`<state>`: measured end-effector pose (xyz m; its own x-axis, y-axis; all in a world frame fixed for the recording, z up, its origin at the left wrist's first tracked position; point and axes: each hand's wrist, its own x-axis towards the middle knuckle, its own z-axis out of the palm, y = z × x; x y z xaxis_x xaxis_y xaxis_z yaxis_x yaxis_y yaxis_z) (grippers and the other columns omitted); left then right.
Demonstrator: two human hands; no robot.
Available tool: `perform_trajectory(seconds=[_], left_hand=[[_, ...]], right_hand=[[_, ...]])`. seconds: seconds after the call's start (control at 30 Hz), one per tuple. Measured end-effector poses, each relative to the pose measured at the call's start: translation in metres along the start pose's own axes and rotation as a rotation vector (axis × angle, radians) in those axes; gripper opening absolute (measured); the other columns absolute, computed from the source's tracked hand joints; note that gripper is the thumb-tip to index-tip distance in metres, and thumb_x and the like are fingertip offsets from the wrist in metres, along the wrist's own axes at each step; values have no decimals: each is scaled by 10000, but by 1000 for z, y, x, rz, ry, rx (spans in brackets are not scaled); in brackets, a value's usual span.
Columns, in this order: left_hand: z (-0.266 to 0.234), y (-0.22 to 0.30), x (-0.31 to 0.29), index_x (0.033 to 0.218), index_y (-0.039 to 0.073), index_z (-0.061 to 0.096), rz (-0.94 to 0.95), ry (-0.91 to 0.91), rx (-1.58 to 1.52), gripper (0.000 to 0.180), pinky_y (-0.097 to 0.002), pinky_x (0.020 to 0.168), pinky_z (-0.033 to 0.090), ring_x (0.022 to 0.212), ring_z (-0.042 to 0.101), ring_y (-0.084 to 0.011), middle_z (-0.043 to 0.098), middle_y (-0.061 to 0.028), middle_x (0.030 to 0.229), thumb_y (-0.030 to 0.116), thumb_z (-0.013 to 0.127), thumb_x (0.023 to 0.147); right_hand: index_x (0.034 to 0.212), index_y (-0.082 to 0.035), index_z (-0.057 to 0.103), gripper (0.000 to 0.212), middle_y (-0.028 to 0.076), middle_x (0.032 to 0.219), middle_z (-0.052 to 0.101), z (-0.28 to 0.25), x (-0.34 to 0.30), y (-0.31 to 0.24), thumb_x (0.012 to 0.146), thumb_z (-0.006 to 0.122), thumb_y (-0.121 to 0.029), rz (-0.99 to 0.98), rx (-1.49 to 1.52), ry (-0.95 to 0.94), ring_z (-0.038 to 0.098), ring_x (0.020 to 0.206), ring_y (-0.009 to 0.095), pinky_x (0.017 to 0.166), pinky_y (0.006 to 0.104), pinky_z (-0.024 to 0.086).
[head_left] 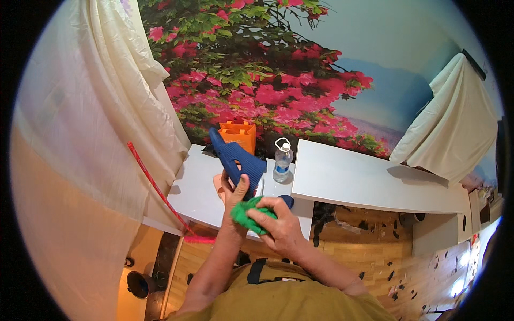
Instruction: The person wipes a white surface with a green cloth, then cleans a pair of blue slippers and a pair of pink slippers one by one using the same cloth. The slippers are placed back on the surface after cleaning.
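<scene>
My left hand [236, 193] grips a dark blue slipper [243, 163], tilted up above the white table with its ribbed surface showing. Close below it, my right hand [284, 227] is closed round a bunched green cloth [250, 214]. The cloth lies against or very near my left wrist and the lower end of the slipper; whether it touches the slipper is hidden. Partly covered by my right hand, another dark blue piece [287, 201], perhaps a second slipper, rests on the table. A peach-coloured slipper [218, 186] shows behind my left hand.
An orange bag [243, 134] and a clear water bottle [282, 163] stand at the back of the white table [190, 195]. A higher white desktop [353, 179] adjoins it on the right. A red broom [160, 192] leans at the left by a curtain. Dark scraps litter the wooden floor.
</scene>
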<state>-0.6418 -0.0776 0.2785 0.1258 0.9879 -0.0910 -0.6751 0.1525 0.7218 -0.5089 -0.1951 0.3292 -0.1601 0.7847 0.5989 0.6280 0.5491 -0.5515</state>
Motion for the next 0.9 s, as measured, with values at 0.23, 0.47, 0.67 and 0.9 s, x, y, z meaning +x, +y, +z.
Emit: perform_trajectory(seconds=[0.23,0.47,0.67,0.9], left_hand=[[-19,15,11,1401,85,645,-145,-7,-171,682,-418,849,684,963,783,-272,759,-139,1102,678,674,1067],[-14,47,6,1481,-79,582,-350,-251,-413,1166,-613,1073,609,1196,728,-499,696,-335,1284,961,352,1007],[-9,58,0,1635,-109,426,-473,-418,-505,1260,-679,1208,505,1402,598,-599,577,-414,1514,973,331,996],[-4,46,-9,1646,-92,446,-407,-401,-349,1206,-593,1225,518,1429,633,-493,588,-370,1560,937,344,1026]], right_hand=[[1304,-201,773,618,78,1294,638,-2,-33,-3,731,965,-71,-25,-4,-74,699,1158,322,820,425,648],[1220,-217,802,500,55,1240,671,4,-52,3,758,943,-88,-153,37,-4,675,981,265,762,385,619],[1193,-203,804,464,60,1232,681,-5,-55,20,757,924,-95,-123,-47,-9,680,992,270,774,384,621],[1261,-76,766,525,146,1257,649,-22,-28,40,768,744,102,265,9,272,700,1147,337,974,423,582]])
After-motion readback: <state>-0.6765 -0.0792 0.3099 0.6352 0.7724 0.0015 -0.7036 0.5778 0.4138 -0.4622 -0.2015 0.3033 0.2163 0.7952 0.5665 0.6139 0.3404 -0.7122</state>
